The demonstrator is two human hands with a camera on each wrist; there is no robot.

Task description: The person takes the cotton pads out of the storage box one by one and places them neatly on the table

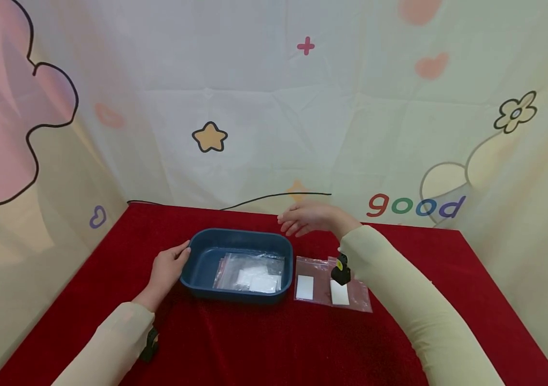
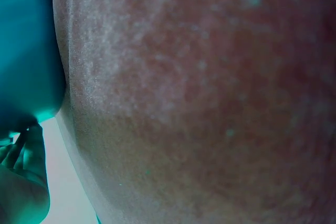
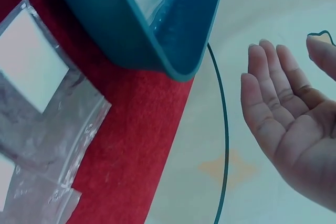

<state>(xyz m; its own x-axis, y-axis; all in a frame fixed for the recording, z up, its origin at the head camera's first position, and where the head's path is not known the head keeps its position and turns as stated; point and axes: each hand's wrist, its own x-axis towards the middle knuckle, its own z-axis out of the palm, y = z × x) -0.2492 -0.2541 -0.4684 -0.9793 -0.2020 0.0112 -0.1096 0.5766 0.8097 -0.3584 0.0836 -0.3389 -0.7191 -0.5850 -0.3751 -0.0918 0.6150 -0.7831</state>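
A dark blue plastic basin (image 1: 235, 295) stands on the red cloth. My left hand (image 1: 165, 271) holds its left end, fingertips and thumb at the rim; the left wrist view shows those fingers (image 2: 32, 156) against the basin's corner (image 2: 31, 61). Inside the basin lie several clear zip bags (image 1: 250, 271) with white pieces in them, overlapping one another. My right hand (image 1: 310, 217) hovers past the basin's back right corner. In the right wrist view its palm (image 3: 304, 135) is bare, fingers extended and slightly bent, apart from the basin.
Right of the basin, two clear zip bags (image 1: 317, 292) with white rectangles lie flat and overlap, partly beneath the right forearm. The red cloth (image 1: 235, 343) covers the table. A printed curtain (image 1: 264, 139) hangs behind the table and at both sides.
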